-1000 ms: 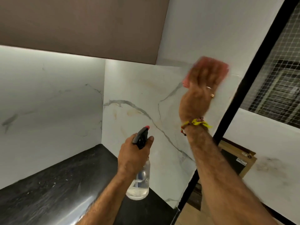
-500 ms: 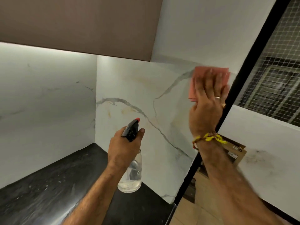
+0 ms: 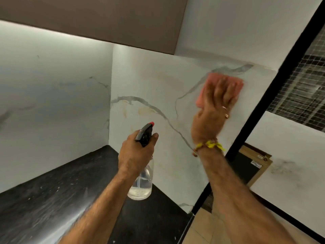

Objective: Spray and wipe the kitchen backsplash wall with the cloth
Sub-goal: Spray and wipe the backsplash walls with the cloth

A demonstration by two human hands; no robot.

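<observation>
A white marble backsplash wall (image 3: 154, 81) with grey veins fills the corner above a black counter. My right hand (image 3: 213, 110) presses a folded pink cloth (image 3: 212, 81) flat against the wall's upper right part, fingers straight and spread; the hand is blurred by motion. My left hand (image 3: 136, 154) grips the neck of a clear spray bottle (image 3: 142, 184) with a black trigger head and red nozzle, held above the counter and pointed at the wall. A little clear liquid sits in the bottle's bottom.
A black stone counter (image 3: 52, 194) runs below, ending at its right edge beside a black vertical frame (image 3: 260, 110). A brown upper cabinet (image 3: 96, 18) hangs overhead. Beyond the frame are a wire-mesh panel (image 3: 302, 88), a cardboard-framed board (image 3: 253, 164) and a tan floor.
My right hand has slid the pink cloth leftward and slightly down along the wall from its edge by the black frame. My left hand keeps its hold on the spray bottle in the same pose.
</observation>
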